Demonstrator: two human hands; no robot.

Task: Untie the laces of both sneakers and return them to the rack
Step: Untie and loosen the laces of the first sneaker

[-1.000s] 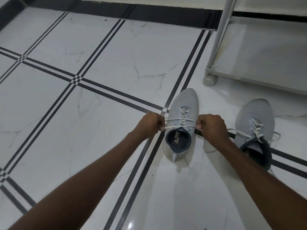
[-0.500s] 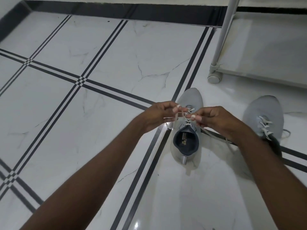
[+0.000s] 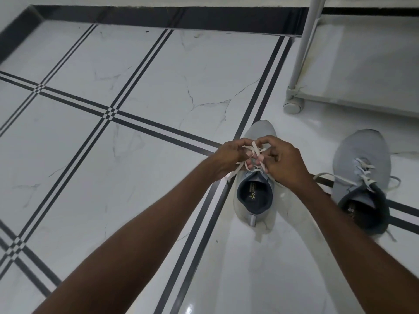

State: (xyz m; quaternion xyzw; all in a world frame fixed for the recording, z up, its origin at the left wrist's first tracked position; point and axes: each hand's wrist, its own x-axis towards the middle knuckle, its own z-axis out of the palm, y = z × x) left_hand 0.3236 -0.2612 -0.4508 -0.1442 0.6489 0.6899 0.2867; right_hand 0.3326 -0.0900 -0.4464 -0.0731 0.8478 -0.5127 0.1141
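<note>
— Why are both hands brought together over the near sneaker (image 3: 254, 200)?

— The laces (image 3: 255, 150) are being worked there. The left hand (image 3: 229, 158) and the right hand (image 3: 283, 164) are both closed on strands of lace above the tongue, with the strands crossed between the fingertips. A pinch from each side is needed so that the crossing can be drawn apart.

— Is the knot already undone?

— That cannot be told for certain; the crossing is partly hidden by the fingers, though one loose end is seen trailing down past the left hand toward the floor (image 3: 136, 177).

— And why is the shoe set on the floor with its heel toward the person?

— The opening and tongue are thus kept within easy reach, and the shoe is steadied by the floor while the laces are pulled.

— Where is the other sneaker (image 3: 362, 173)?

— It is left on the floor just beside the first, toward the right edge of the view, with its laces (image 3: 365, 171) spread loosely to both sides, so it is judged to be finished already.

— And the rack (image 3: 301, 53)?

— It stands near the far right corner of the floor, close beyond both shoes, so that only a short carry should be called for once the untying is done.
</note>
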